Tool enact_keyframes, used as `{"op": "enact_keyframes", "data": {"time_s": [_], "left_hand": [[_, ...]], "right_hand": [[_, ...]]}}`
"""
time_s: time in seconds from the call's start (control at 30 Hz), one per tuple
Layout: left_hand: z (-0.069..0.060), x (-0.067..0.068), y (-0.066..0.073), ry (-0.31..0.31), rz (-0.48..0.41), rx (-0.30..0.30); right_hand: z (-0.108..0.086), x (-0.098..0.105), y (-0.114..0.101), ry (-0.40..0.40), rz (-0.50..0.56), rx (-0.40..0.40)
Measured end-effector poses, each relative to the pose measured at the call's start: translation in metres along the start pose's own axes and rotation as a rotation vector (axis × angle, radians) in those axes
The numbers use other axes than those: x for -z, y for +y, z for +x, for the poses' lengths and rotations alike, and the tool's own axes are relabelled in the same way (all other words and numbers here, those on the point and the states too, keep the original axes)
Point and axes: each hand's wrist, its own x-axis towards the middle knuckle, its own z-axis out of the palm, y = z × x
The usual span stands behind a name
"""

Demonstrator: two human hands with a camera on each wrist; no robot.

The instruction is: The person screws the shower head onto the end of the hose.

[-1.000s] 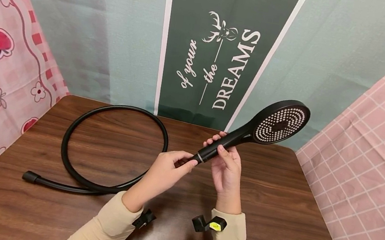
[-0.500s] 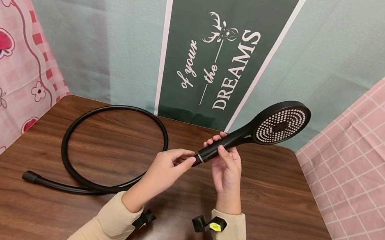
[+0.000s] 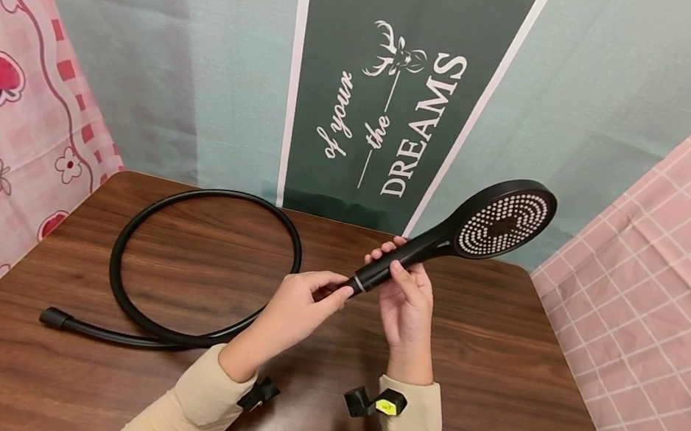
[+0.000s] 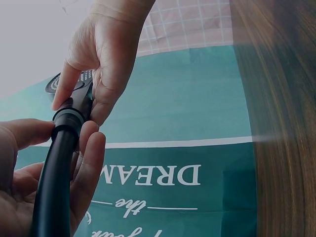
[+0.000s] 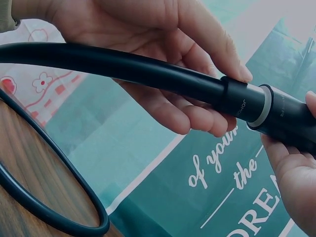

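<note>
A black handheld shower head [image 3: 466, 222] is held up above the table, its round nozzle face at the upper right. My right hand [image 3: 408, 310] grips its handle from below, thumb on the near side. With thumb and fingers my left hand [image 3: 296, 309] pinches the hose's black end nut [image 5: 242, 98], which sits against the handle's lower end. A pale ring shows where nut and handle meet. From the nut the black shower hose [image 5: 148, 69] runs back under the left palm. In the left wrist view the nut [image 4: 67, 123] lies between thumb and fingertips.
The rest of the hose [image 3: 118, 248] lies in a large loop on the left of the wooden table [image 3: 490, 416]. Its other end fitting [image 3: 55, 317] points left. Printed cloths stand behind and at both sides. Each wrist carries a small black camera.
Half a second ago the left fingers were spread slightly and turned further up around the nut; now they have closed and rolled back down. The right hand and shower head stay nearly still.
</note>
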Motion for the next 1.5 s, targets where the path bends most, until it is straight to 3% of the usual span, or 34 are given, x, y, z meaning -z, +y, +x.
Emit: {"op": "enact_keyframes", "data": {"time_s": [0.23, 0.47, 0.93, 1.27, 1.5], "left_hand": [[0.0000, -0.0002, 0.0007, 0.020, 0.016, -0.021], [0.0003, 0.0016, 0.0001, -0.006, -0.011, 0.011], [0.0004, 0.0005, -0.0008, 0.006, 0.023, -0.029], [0.0013, 0.0033, -0.0002, -0.040, -0.028, 0.036], [0.0010, 0.0039, 0.0021, -0.058, -0.037, 0.039]], "right_hand": [[-0.0003, 0.0001, -0.0005, 0.003, 0.005, 0.002], [0.0000, 0.0000, -0.0005, 0.005, 0.009, 0.000], [0.0007, 0.0013, -0.0003, 0.005, 0.013, 0.001], [0.0010, 0.0016, 0.0000, -0.004, 0.014, 0.000], [0.0008, 0.0009, -0.0003, -0.002, 0.009, -0.003]]}}
